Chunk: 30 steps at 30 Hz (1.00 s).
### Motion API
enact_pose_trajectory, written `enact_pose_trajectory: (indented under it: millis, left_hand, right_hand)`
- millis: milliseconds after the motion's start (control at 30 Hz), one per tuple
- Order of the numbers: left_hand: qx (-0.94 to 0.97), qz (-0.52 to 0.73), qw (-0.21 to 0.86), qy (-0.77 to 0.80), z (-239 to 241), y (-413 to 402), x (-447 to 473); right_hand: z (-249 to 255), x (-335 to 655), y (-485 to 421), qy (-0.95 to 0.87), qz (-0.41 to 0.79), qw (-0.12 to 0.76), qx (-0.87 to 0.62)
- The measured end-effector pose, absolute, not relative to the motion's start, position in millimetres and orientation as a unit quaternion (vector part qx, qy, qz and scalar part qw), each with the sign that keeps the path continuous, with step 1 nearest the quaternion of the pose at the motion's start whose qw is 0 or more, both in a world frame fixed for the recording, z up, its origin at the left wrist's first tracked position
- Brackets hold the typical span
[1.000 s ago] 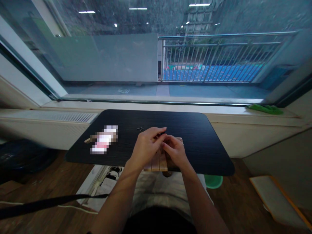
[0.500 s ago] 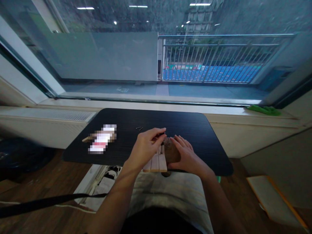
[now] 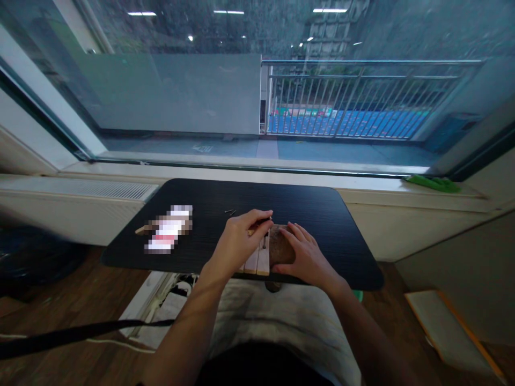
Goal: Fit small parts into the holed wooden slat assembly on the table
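Note:
My left hand (image 3: pixel 242 234) is closed in a pinch over the far end of a small board of pale wooden slats (image 3: pixel 263 264). Between its fingertips shows the tip of a thin metal piece, apparently a nail (image 3: pixel 271 218); most of it is hidden. Another nail (image 3: pixel 264 242) stands in the board just below those fingers. My right hand (image 3: pixel 306 249) curves around a brown, rough, rounded stone (image 3: pixel 281 247), thumb on the near side and fingers on the far side. The stone lies right beside the board's right edge.
On the black table (image 3: pixel 322 214) lie a few loose nails (image 3: pixel 229 212) and, at left, a pixel-blurred item (image 3: pixel 169 230) with a wooden end. Behind it is a windowsill with a green cloth (image 3: pixel 432 183). A dark strap (image 3: pixel 88 329) crosses the lower left.
The slatted board has shifted slightly to the left and away from me, my left hand moving slightly with it. My right hand stays around the stone.

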<state>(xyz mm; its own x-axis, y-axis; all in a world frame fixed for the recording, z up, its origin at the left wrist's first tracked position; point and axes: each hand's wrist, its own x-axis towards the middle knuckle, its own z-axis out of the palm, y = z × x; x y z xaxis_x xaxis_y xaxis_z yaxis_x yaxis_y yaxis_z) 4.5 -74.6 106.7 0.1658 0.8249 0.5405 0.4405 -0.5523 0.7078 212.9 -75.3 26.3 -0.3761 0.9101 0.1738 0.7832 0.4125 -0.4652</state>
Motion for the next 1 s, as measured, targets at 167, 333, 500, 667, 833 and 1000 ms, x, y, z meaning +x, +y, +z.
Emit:
enact_pose_trajectory:
  millis: [167, 333, 500, 667, 833, 1000]
  left_hand:
    - [0.741, 0.482, 0.19, 0.427, 105, -74, 5]
    - [0.738, 0.484, 0.194, 0.429, 106, -76, 6]
    - [0.741, 0.504, 0.175, 0.408, 108, -77, 7]
    - [0.757, 0.512, 0.135, 0.383, 107, -75, 5]
    - [0.756, 0.51, 0.13, 0.39, 106, -74, 4]
    - [0.761, 0.506, 0.115, 0.391, 106, -74, 5]
  right_hand:
    - [33, 213, -76, -0.814, 0.154, 0.174, -0.532]
    - [37, 213, -75, -0.801, 0.19, 0.234, -0.518]
    - [49, 201, -71, -0.75, 0.285, 0.419, -0.424]
    - [59, 179, -61, -0.729, 0.354, 0.463, -0.36]
    - [59, 172, -52, -0.714, 0.429, 0.47, -0.292]
    - [51, 171, -52, -0.687, 0.456, 0.481, -0.298]
